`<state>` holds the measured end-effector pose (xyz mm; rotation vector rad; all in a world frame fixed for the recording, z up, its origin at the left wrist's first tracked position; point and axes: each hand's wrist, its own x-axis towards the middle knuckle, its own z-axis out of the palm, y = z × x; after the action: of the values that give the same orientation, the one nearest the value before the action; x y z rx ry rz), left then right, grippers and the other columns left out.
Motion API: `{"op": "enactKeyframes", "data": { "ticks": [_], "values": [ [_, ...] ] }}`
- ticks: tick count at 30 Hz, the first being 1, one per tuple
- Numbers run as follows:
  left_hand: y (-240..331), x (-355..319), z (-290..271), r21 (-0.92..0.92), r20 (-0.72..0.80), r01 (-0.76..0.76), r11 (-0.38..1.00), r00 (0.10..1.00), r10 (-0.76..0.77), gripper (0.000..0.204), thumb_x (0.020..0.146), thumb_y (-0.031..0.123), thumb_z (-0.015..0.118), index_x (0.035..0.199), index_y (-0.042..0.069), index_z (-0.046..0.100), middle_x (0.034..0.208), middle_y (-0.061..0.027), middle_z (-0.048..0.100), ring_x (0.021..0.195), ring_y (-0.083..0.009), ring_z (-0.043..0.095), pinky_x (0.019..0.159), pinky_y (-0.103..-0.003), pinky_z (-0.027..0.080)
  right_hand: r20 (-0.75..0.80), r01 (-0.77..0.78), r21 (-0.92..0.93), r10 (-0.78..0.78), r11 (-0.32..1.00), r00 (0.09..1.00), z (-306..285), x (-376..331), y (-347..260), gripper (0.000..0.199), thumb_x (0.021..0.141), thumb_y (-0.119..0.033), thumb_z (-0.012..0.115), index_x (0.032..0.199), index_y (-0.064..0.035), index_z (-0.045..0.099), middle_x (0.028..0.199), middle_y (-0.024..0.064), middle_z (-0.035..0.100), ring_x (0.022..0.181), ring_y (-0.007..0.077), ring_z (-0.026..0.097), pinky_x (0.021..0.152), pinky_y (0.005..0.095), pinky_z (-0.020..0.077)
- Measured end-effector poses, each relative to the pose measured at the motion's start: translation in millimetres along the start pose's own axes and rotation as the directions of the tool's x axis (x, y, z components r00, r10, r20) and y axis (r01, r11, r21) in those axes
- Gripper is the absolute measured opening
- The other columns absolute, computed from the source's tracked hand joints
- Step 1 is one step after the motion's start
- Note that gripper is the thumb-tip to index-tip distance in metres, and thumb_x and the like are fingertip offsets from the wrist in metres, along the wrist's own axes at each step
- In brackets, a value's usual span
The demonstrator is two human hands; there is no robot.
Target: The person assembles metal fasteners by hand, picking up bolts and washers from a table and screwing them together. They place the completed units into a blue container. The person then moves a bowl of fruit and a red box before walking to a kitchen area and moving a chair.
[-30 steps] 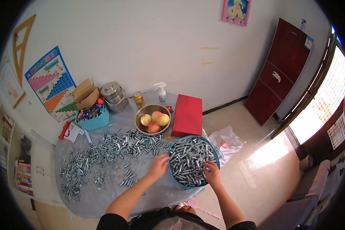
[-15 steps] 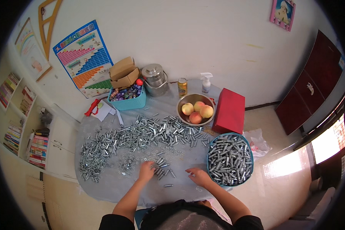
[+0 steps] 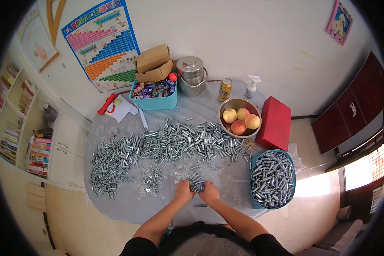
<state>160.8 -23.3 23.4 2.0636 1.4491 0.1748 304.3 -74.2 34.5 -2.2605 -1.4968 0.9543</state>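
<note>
My left hand (image 3: pixel 183 192) and my right hand (image 3: pixel 209 193) come together near the front of the table, fingers curled against a small cluster of silver expansion bolts (image 3: pixel 196 183) from both sides. The fingers partly hide these short metal cylinders. One loose bolt (image 3: pixel 201 205) lies just nearer to me. Beyond my hands spreads a wide heap of silver metal cylinders (image 3: pixel 170 143). Many flat washers (image 3: pixel 149 179) are scattered to the left of my left hand. At the right edge, a blue basket (image 3: pixel 253 187) is filled with similar bolts (image 3: pixel 272 179).
At the back stand a teal basket (image 3: pixel 158 103) of wrapped items under an open cardboard box (image 3: pixel 151 64), a metal pot (image 3: pixel 191 77), a drink can (image 3: pixel 225 90) and a spray bottle (image 3: pixel 251 87). A steel bowl (image 3: pixel 240 135) of peaches adjoins a red box (image 3: pixel 275 121).
My right hand has moved left from beside the basket to the bolt cluster. Both hands now meet around it. The whole view has shifted, so the table things sit farther right.
</note>
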Motion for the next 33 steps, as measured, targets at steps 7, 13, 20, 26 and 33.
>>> {"op": "enactKeyframes", "data": {
  "ticks": [7,13,20,26,33],
  "values": [
    [6,-4,-5,-0.005,-0.037,-0.002,1.0,0.999,0.002,0.046,0.063,0.016,0.072,0.099,0.0,0.048,0.101,-0.0197,0.053,0.098,-0.0368,0.051,0.084,-0.044,0.044,0.0,0.086,-0.017,-0.086,0.996,0.996,14,1,-5,0.04,0.067,-0.014,0.064,0.103,-0.0072,0.049,0.102,0.0156,0.055,0.096,0.035,0.055,0.079,0.0438,0.0471],
    [20,-11,0,-0.049,-0.062,0.029,0.998,0.998,-0.032,0.049,0.061,0.014,0.072,0.101,0.0,0.046,0.101,-0.0209,0.051,0.098,-0.0383,0.051,0.082,-0.045,0.045,0.095,0.169,0.09,-0.177,0.981,0.98,-4,-3,28,0.028,0.071,-0.022,0.06,0.093,-0.0046,0.056,0.091,0.0182,0.058,0.087,0.0364,0.058,0.075,0.0439,0.0466],
    [22,-9,10,-0.053,-0.02,0.075,0.996,0.997,-0.076,0.05,0.06,0.014,0.072,0.101,-0.001,0.047,0.1,-0.0216,0.051,0.096,-0.039,0.052,0.081,-0.045,0.046,0.197,0.093,0.026,-0.097,0.995,0.976,-4,-23,39,0.028,0.075,-0.026,0.06,0.093,-0.0061,0.054,0.087,0.0181,0.062,0.083,0.036,0.059,0.073,0.0429,0.0466],
    [-4,-4,26,-0.169,-0.064,-0.012,0.986,0.998,0.001,0.039,0.058,0.013,0.069,0.089,-0.001,0.051,0.093,-0.0225,0.056,0.09,-0.0399,0.055,0.079,-0.044,0.046,0.438,0.362,-0.02,-0.317,0.932,0.841,-25,-44,22,0.03,0.073,-0.028,0.067,0.086,-0.0053,0.052,0.094,0.0179,0.061,0.091,0.0347,0.059,0.076,0.0438,0.047],
    [5,-10,7,-0.086,-0.016,0.014,0.996,1.0,-0.016,0.037,0.065,0.015,0.063,0.098,0.001,0.056,0.097,-0.0209,0.06,0.092,-0.0354,0.058,0.079,-0.043,0.048,0.392,0.431,-0.156,-0.345,0.889,0.853,2,-34,44,0.031,0.072,-0.027,0.066,0.09,-0.0039,0.054,0.086,0.0181,0.061,0.082,0.0354,0.06,0.072,0.044,0.0481]
  ]
}}
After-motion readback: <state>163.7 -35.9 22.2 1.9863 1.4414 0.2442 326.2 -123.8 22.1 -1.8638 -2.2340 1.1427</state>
